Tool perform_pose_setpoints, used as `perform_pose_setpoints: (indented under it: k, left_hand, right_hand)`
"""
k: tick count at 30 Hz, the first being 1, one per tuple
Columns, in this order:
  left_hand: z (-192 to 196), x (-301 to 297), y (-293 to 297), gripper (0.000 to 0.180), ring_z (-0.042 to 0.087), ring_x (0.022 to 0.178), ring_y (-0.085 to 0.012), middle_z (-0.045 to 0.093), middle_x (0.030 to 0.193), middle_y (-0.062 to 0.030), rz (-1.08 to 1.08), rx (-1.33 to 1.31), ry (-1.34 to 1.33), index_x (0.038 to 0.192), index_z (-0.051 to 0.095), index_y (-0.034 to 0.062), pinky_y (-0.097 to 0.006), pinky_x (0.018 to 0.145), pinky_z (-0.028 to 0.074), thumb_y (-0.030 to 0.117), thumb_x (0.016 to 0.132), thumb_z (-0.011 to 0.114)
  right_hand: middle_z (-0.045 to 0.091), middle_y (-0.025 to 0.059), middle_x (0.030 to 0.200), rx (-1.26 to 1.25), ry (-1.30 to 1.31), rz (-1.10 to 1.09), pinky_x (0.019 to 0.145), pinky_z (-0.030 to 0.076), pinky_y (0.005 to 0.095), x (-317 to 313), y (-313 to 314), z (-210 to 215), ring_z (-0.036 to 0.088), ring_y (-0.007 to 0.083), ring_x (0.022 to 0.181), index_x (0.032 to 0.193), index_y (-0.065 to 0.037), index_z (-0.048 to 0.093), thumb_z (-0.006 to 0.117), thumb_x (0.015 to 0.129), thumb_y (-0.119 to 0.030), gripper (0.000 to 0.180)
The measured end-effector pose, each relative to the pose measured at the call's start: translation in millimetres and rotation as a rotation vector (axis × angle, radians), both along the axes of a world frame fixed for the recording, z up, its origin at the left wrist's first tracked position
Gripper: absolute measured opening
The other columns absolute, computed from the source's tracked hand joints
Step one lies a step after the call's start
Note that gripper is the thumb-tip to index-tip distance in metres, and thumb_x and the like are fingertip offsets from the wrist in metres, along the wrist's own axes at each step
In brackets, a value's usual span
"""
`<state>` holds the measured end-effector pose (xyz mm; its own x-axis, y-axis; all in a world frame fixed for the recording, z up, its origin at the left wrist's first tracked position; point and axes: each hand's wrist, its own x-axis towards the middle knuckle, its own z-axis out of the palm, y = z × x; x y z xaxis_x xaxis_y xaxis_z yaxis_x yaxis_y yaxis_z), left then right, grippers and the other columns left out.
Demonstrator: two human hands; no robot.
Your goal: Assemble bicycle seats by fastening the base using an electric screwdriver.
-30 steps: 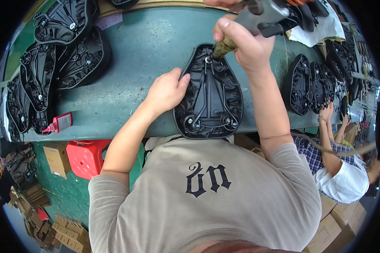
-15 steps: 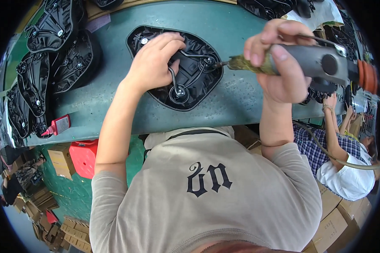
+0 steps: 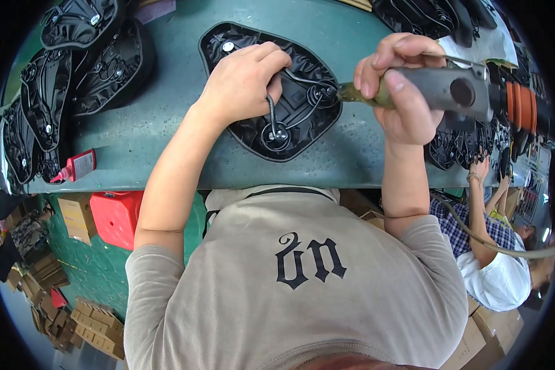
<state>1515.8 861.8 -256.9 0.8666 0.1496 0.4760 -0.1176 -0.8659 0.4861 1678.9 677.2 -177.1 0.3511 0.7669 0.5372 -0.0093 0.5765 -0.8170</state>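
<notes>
- The black saddle base (image 3: 271,92) lies upside down on the green bench (image 3: 166,142), just ahead of my chest, its metal rails (image 3: 290,102) facing up.
- My left hand (image 3: 243,83) presses down on it, fingers curled over the rails, pinning it flat.
- My right hand (image 3: 401,86) is wrapped tight around a grey power driver (image 3: 450,89); its tip meets the fastener at the rail clamp (image 3: 324,94) on the saddle's right side.
- I judge the step in hand to be driving that fastener home; the next move calls for keeping the tip square on it while the left hand stops the base from twisting.
- The two hands are apart, with the clamp between them.
- More black saddle bases (image 3: 61,86) are stacked at the bench's left end, a small red glue bottle (image 3: 77,166) near its edge.
- Another person (image 3: 493,246) works low on the right.
</notes>
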Motion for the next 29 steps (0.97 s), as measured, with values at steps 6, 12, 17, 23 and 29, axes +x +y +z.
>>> perform_pose_setpoints:
  k: [6,12,17,23,29]
  left_hand:
    - [0.8,-2.1,-0.2,0.026,0.068,0.088,-0.0304,0.066,0.092,-0.0089,0.008,0.006,-0.010,0.100,0.066,0.0063,-0.042,0.077,0.057,0.002,0.074,0.065]
    - [-0.4,-5.4,-5.6,0.022,0.069,0.090,-0.0339,0.069,0.097,-0.0117,0.087,-0.007,0.034,0.100,0.064,0.0046,-0.041,0.077,0.056,0.006,0.079,0.070]
    - [11.6,-12.4,-37.0,0.040,0.064,0.100,-0.0421,0.063,0.108,-0.0226,0.467,-0.227,0.114,0.107,0.059,-0.0022,-0.048,0.086,0.054,0.014,0.076,0.078]
    - [5.8,-21.9,-30.2,0.052,0.054,0.122,-0.0403,0.061,0.118,-0.0184,0.423,0.103,-0.007,0.119,0.062,0.0015,-0.051,0.104,0.044,0.018,0.073,0.081]
    - [-10.0,-27.5,-27.9,0.053,0.046,0.138,-0.0417,0.062,0.129,-0.0152,0.380,0.043,0.062,0.122,0.062,0.0045,-0.053,0.112,0.039,0.019,0.075,0.081]
  right_hand:
    - [0.062,0.0222,0.099,-0.027,0.001,-0.027,0.068,0.053,0.0449,5.5,7.5,-7.0,0.062,0.0257,0.068,0.115,0.003,0.054,0.053,0.090,0.000,0.025]
    - [0.061,0.0274,0.117,0.045,-0.028,-0.085,0.070,0.051,0.0422,-0.3,-19.3,37.8,0.063,0.0214,0.073,0.132,0.003,0.054,0.052,0.091,-0.005,0.041]
    - [0.057,0.0197,0.112,0.119,-0.093,0.012,0.070,0.051,0.0398,-14.6,-42.9,55.3,0.060,0.0200,0.072,0.135,0.001,0.053,0.051,0.092,-0.008,0.044]
    - [0.057,0.0216,0.110,0.077,-0.125,-0.118,0.068,0.052,0.0413,-20.3,-26.3,41.9,0.061,0.0216,0.070,0.133,0.001,0.050,0.054,0.092,-0.005,0.042]
    - [0.059,0.0206,0.111,0.082,-0.099,-0.036,0.070,0.052,0.0430,2.4,-3.3,12.5,0.063,0.0226,0.074,0.131,-0.001,0.050,0.053,0.093,0.002,0.038]
